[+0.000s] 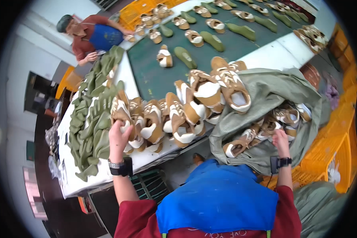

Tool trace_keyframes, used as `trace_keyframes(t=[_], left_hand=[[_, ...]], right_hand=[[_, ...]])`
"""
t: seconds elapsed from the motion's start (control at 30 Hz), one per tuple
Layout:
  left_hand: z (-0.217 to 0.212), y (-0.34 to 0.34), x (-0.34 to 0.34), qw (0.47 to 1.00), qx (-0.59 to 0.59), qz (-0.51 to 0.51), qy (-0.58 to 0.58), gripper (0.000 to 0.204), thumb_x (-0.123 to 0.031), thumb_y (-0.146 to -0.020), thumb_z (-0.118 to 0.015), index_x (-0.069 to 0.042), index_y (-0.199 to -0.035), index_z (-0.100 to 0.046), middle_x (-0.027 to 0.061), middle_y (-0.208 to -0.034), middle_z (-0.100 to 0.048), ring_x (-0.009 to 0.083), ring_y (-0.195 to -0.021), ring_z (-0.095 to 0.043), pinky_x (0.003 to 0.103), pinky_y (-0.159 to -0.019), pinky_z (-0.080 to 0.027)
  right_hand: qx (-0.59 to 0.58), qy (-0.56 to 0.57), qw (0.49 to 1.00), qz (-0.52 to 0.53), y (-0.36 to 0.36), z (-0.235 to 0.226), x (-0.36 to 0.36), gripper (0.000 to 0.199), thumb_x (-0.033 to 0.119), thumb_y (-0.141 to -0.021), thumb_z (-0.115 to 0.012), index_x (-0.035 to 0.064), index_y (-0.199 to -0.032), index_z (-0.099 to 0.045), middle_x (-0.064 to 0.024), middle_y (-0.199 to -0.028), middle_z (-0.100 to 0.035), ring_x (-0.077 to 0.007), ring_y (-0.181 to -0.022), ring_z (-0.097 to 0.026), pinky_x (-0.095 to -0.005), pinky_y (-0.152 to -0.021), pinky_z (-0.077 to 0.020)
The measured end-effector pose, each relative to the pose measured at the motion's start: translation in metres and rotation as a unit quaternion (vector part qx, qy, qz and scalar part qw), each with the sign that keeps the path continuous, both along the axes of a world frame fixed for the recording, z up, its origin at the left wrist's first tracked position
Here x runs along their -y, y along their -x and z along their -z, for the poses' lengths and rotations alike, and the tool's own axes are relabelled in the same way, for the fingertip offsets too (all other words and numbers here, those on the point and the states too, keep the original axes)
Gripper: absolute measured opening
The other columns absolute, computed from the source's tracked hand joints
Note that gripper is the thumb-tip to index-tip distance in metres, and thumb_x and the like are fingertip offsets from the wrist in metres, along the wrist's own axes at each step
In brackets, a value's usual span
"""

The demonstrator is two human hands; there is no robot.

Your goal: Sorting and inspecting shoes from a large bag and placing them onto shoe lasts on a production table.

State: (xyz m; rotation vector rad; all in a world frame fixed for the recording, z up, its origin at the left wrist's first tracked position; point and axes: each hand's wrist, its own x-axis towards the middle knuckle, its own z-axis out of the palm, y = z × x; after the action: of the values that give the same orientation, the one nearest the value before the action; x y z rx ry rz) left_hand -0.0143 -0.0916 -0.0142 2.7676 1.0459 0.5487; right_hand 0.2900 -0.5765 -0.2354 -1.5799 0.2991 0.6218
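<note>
At the near edge of the table my left hand [117,143] grips a tan and white sneaker [120,109] by its heel, toe pointing away. Beside it stands a crowded row of matching sneakers [152,119], some stacked on others. To the right, my right hand [281,141] reaches into an open grey-green sack [261,85], its fingers curled against the white heel of a sneaker [269,129]. More sneakers [240,143] lie jumbled inside the sack. Part of the right hand's grip is hidden behind its own knuckles.
Green foot-shaped pieces [93,127] are heaped on the table's left. On the green belt [146,75], sneakers alternate with such green pieces [185,58]. A co-worker [91,37] in a blue apron stands at the far left. Orange crates [335,158] line the right.
</note>
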Motion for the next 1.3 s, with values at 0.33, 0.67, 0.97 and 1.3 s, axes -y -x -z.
trace_keyframes(t=[0.33, 0.67, 0.97, 1.3], left_hand=[[0.003, 0.012, -0.014, 0.989, -0.083, 0.037, 0.113, 0.028, -0.011, -0.073, -0.064, 0.001, -0.096, -0.056, 0.0137, -0.088, -0.059, 0.0256, -0.082, -0.056, 0.031, -0.075, -0.042], [-0.016, -0.117, 0.170, 0.893, -0.015, 0.319, 0.316, 0.027, 0.000, -0.072, -0.060, 0.000, -0.099, -0.057, 0.0122, -0.098, -0.060, 0.0239, -0.095, -0.056, 0.032, -0.083, -0.042], [0.199, -0.212, 0.255, 0.780, -0.193, 0.579, 0.142, 0.030, -0.012, -0.068, -0.063, -0.002, -0.096, -0.058, 0.0129, -0.093, -0.060, 0.0305, -0.086, -0.055, 0.038, -0.079, -0.044], [0.176, -0.234, 0.283, 0.757, -0.030, 0.528, 0.384, 0.049, -0.025, -0.081, -0.060, -0.001, -0.120, -0.046, 0.0198, -0.110, -0.055, 0.0260, -0.104, -0.052, 0.033, -0.083, -0.044]], right_hand=[[0.195, 0.081, 0.969, 0.129, -0.049, 0.110, 0.010, 0.019, 0.022, -0.081, -0.059, 0.0043, -0.088, -0.059, -0.0035, -0.070, -0.059, -0.0104, -0.059, -0.054, -0.0238, -0.051, -0.0436], [0.038, 0.094, 0.991, -0.088, -0.030, 0.030, 0.006, 0.055, 0.037, -0.081, -0.060, 0.0078, -0.124, -0.040, -0.0054, -0.079, -0.056, -0.0106, -0.066, -0.053, -0.0238, -0.054, -0.0438], [-0.030, -0.003, 0.983, -0.180, 0.006, 0.023, 0.032, 0.051, 0.044, -0.088, -0.046, 0.0000, -0.113, -0.053, -0.0084, -0.097, -0.061, -0.0161, -0.092, -0.056, -0.0292, -0.085, -0.0436], [-0.149, -0.523, 0.816, 0.197, 0.028, -0.040, 0.079, 0.046, 0.039, -0.090, -0.040, 0.0006, -0.113, -0.052, -0.0137, -0.105, -0.060, -0.0268, -0.096, -0.058, -0.0404, -0.085, -0.0462]])
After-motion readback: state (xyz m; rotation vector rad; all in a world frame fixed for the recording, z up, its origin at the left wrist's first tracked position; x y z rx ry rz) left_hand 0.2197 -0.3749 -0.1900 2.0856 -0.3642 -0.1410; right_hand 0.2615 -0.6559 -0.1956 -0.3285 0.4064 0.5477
